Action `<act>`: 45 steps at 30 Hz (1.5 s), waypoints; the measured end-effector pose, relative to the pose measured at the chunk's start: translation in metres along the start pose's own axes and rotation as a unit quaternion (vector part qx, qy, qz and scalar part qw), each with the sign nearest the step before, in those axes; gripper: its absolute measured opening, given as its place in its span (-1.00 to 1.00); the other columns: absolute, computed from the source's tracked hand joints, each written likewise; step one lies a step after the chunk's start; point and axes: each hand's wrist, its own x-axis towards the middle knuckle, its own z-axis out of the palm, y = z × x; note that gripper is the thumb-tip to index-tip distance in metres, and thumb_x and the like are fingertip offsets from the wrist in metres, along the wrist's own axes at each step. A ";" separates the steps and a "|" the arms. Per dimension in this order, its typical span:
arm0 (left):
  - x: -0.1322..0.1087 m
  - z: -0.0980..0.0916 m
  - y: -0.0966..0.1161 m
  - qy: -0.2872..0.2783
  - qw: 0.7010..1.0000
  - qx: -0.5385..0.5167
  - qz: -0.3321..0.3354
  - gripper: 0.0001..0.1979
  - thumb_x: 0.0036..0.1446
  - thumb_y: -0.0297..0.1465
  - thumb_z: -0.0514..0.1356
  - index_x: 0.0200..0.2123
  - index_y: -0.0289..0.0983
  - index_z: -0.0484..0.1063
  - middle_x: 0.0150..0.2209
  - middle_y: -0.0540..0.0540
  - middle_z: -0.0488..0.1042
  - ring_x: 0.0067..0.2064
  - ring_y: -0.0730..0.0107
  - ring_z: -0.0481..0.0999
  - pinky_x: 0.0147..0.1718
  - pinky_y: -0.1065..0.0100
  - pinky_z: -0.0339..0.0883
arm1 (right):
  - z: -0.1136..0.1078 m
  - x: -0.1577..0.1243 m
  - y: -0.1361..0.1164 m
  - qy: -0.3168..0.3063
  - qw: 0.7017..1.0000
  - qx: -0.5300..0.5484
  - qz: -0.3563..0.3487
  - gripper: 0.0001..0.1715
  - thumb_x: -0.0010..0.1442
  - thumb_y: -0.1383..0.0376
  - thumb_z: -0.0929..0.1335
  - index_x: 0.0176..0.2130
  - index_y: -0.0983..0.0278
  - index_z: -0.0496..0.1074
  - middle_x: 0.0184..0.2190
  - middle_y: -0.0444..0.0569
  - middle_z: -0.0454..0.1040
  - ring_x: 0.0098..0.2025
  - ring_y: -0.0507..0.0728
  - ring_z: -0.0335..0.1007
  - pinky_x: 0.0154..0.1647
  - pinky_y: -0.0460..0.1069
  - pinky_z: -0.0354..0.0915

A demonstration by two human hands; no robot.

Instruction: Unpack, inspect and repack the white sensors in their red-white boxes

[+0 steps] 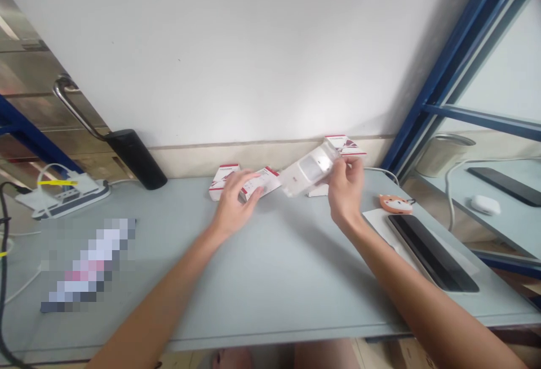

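Plastic packet (307, 169), pinched in right grip (346, 189), partly hides a box (349, 146); left grip (234, 203) unclear.

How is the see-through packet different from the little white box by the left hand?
The packet looks like clear plastic, while the little white box is not see-through and has red edging. The packet looks longer than the box. The right hand pinches the packet; the box is at the left hand's fingers. Both look roughly rectangular.

Glossy plastic packet (310, 168), smooth matt tabletop (270, 284), shiny metal bar (78, 114).
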 end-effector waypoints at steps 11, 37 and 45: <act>-0.015 0.030 0.016 -0.082 0.752 -0.576 -0.311 -0.61 0.35 -0.31 0.29 0.20 -0.21 0.50 0.27 -0.17 0.52 0.11 0.17 0.63 0.16 0.16 0.50 | 0.008 -0.032 -0.011 -0.287 0.956 -0.049 -0.042 -0.61 0.35 -0.07 0.39 -0.13 0.19 0.45 -0.12 -0.02 0.54 -0.25 0.10 0.49 -0.35 -0.01 0.48; -0.015 0.016 0.002 -0.187 0.666 -0.599 -0.403 -0.53 0.26 -0.37 0.28 0.22 -0.38 0.47 0.26 -0.37 0.52 0.20 -0.14 0.61 0.33 -0.09 0.32 | 0.142 0.039 0.025 -0.440 0.755 -0.474 -0.108 -0.61 0.35 0.39 0.27 0.15 0.33 0.31 0.04 0.35 0.55 0.06 0.44 0.52 0.07 0.25 0.34; -0.014 0.014 0.003 -0.178 0.668 -0.610 -0.386 -0.52 0.32 -0.22 0.24 0.23 -0.31 0.48 0.26 -0.33 0.52 0.14 -0.17 0.63 0.20 -0.12 0.44 | 0.104 0.039 -0.014 -0.388 0.747 -0.524 -0.131 -0.65 0.42 0.33 0.23 0.12 0.29 0.43 0.16 0.28 0.51 0.09 0.38 0.52 0.06 0.19 0.33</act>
